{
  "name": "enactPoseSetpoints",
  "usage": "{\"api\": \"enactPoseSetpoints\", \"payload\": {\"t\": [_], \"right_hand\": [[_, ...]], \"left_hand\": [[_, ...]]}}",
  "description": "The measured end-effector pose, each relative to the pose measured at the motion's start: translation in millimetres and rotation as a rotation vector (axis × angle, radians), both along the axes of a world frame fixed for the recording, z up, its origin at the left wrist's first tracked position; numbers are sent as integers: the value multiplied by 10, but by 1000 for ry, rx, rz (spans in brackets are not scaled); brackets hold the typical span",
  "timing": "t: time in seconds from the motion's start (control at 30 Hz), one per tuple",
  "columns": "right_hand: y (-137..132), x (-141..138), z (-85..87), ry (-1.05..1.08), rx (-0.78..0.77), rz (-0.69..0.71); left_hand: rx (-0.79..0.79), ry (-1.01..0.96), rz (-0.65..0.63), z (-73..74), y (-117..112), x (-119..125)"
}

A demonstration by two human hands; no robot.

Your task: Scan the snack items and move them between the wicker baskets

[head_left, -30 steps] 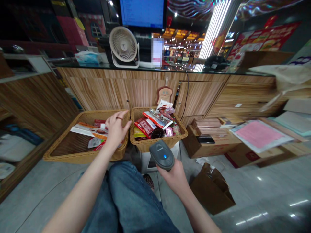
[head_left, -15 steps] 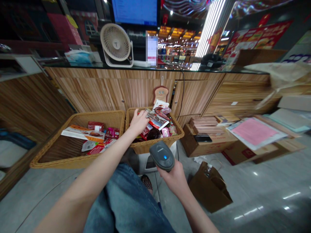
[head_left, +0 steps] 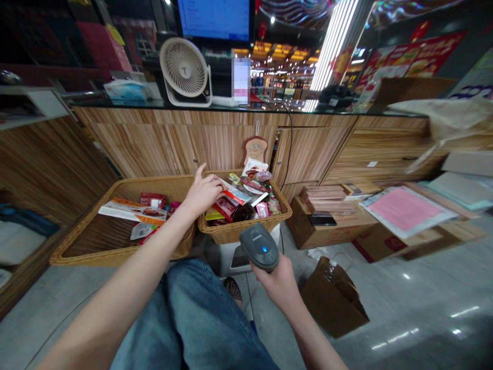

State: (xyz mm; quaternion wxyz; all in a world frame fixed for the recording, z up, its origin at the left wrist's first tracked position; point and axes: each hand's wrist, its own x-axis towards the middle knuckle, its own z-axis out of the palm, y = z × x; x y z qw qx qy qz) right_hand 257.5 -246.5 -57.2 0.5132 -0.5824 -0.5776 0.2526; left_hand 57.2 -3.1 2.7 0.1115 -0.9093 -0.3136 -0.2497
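My left hand (head_left: 205, 192) is over the left rim of the right wicker basket (head_left: 227, 236), its fingers apart and one raised. Its other fingertips meet the edge of a red, white and blue flat packet (head_left: 236, 193); I see no grip around it. Dark red packets (head_left: 226, 207), a dark round item (head_left: 243, 212) and a white snack box (head_left: 254, 168) lie in the same basket. In front of that basket, my right hand (head_left: 280, 281) is closed around a grey barcode scanner (head_left: 259, 245) with a blue light on top.
A left wicker basket (head_left: 77, 252) holds a long white-and-orange box (head_left: 131, 209) and several red packets. Behind are a wooden counter (head_left: 154, 139), a fan (head_left: 184, 68) and a screen (head_left: 213, 18). A brown paper bag (head_left: 333, 300) and cardboard boxes (head_left: 308, 236) stand right.
My left hand has drawn back left from the middle of the right basket, with its fingers more spread. The packets under it lie differently. My right hand and the scanner have barely moved.
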Motion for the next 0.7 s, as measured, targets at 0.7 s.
{"api": "enactPoseSetpoints", "payload": {"t": [0.7], "right_hand": [[-15,-95,-13,17,-8,22]], "left_hand": [[-326,75,115,-257,-117,-294]]}}
